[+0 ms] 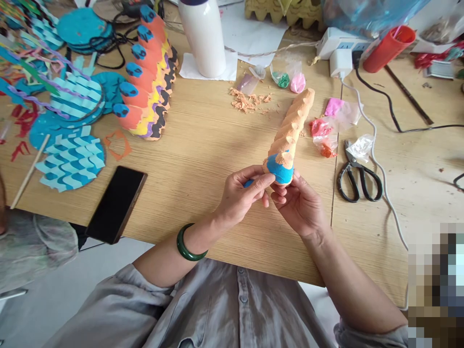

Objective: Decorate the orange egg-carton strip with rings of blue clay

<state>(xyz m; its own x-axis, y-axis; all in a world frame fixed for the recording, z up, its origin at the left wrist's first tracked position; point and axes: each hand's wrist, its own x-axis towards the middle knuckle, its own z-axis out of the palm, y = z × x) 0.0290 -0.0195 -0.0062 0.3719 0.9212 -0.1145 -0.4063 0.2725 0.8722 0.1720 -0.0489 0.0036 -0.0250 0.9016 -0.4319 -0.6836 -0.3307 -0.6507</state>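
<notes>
Above the bench (pixel 188 193): orange tapered cone (pixel 290 130), tip pointing up and right
Left hand (pixel 239 195): pinching its blue base (pixel 280 170)
Right hand (pixel 299 205): cradling it from below

A tapered form (pixel 290 130) coated in orange clay is held tilted between the left hand (pixel 241 195) and the right hand (pixel 299 205). Its lower end is partly covered by a blue clay patch (pixel 281 169), which is touched by the left fingers (pixel 263 181). A small blue scrap (pixel 248 183), apparently clay, is partly hidden by them. Black-handled scissors (pixel 358 179) are laid nearby on the wooden table (pixel 203 169).
</notes>
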